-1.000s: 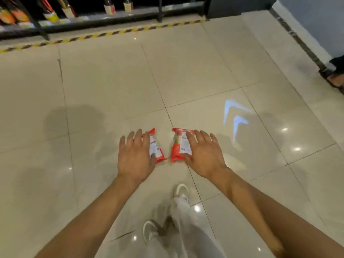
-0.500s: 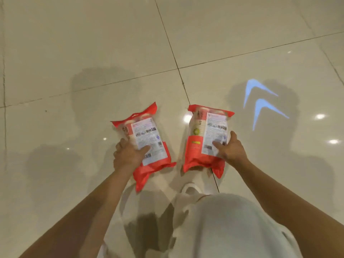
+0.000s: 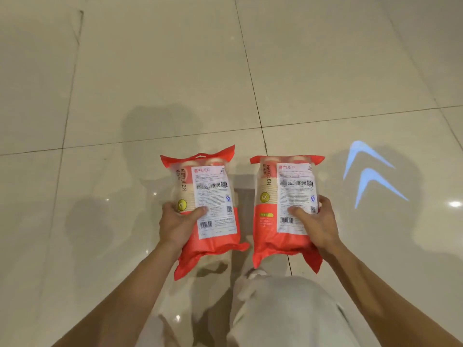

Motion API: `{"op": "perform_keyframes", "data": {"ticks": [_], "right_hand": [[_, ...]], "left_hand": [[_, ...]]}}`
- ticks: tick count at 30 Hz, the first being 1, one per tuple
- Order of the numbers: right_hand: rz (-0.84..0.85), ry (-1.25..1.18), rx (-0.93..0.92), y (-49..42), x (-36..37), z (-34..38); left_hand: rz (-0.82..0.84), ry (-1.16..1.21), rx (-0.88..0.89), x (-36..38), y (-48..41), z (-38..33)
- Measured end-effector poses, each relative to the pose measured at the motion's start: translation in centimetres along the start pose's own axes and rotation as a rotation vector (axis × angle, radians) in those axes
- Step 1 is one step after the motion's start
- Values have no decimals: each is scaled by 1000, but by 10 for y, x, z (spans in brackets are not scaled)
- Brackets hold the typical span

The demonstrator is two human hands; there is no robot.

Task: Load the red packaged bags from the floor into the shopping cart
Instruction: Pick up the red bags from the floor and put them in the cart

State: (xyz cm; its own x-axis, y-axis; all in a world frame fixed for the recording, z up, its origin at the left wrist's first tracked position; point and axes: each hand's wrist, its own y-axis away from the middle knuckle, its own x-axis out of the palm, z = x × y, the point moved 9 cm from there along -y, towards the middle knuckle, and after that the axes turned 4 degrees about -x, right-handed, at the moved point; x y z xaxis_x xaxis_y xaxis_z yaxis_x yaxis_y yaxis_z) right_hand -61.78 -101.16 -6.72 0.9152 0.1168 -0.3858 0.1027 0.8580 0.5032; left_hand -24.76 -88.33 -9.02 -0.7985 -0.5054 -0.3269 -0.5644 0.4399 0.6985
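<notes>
Two red packaged bags with white printed labels are held up above the floor, side by side. My left hand (image 3: 176, 225) grips the left red bag (image 3: 208, 196) at its lower left edge, thumb across the label. My right hand (image 3: 315, 222) grips the right red bag (image 3: 283, 196) at its lower right edge, thumb on the label near the barcode. Both bags hang roughly upright with their crimped ends up and down. No shopping cart is in view.
A glossy beige tiled floor (image 3: 150, 83) fills the view, with dark grout lines. A blue double-arrow light mark (image 3: 368, 171) lies on the floor to the right. My light trousers (image 3: 288, 311) and a white shoe (image 3: 255, 272) are below the bags.
Both hands closed on the bags on the floor and lifted them. The bags have risen toward the camera and now sit closer together and more upright.
</notes>
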Motion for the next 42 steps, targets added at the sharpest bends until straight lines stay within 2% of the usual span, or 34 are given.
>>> {"op": "perform_keyframes", "data": {"ticks": [4,9,13,16,20,23,30,35,42], "right_hand": [[53,-55,-177,106,-40,165],[171,-110,-339,304,-98,360],[334,-153,-446,469,-126,466],[449,-164,-518,560,-122,497],[673,-134,-630,678,-83,508],[862,-123,-642,760,-50,486],[1185,-41,-711,983,21,435],[1337,58,-755,1146,76,371],[1458,196,-729,1353,153,247]], "left_hand": [[-55,95,142,-96,149,-115],[-134,189,210,-253,380,-224],[-234,240,261,-376,564,-252],[-336,252,280,-441,667,-238],[-598,371,268,-524,802,-161],[-735,488,210,-571,887,-83],[-1059,625,136,-659,1044,82],[-1188,746,66,-722,1122,223],[-1222,924,-95,-819,1201,429]]}}
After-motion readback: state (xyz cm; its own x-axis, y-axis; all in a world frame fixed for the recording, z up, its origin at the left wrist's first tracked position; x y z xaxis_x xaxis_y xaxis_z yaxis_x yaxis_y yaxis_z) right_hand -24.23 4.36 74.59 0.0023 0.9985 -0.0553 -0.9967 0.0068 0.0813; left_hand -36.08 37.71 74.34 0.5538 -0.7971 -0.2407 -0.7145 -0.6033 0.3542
